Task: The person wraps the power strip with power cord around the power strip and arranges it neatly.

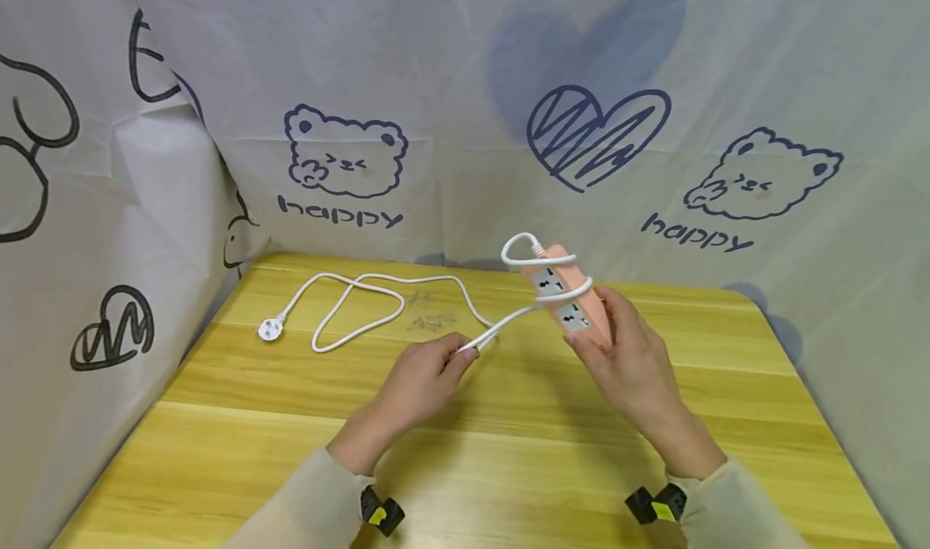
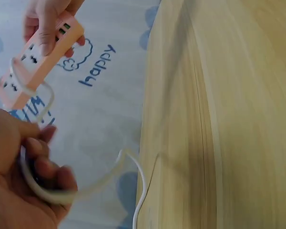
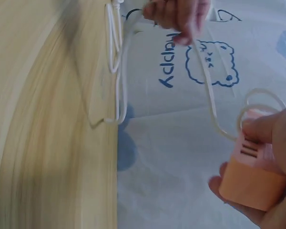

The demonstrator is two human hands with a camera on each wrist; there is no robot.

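Note:
My right hand (image 1: pixel 639 363) grips the near end of a pink power strip (image 1: pixel 594 316), which is tilted and held up over the table. Its white cord (image 1: pixel 519 316) loops round the strip's body near the far end. My left hand (image 1: pixel 425 375) pinches the cord to the left of the strip, fingers curled round it in the left wrist view. From there the cord runs over the table in loose bends to a white plug (image 1: pixel 271 328) lying at the left. Slots (image 3: pixel 249 149) show on the strip's near end in the right wrist view.
The wooden table (image 1: pixel 465 468) has its back edge against a hanging pale cloth (image 1: pixel 450 73) printed with bears, hearts and "happy". More cloth hangs along the left and right sides. Black devices (image 1: pixel 381 510) are strapped at both wrists over pale sleeves (image 1: pixel 305 500).

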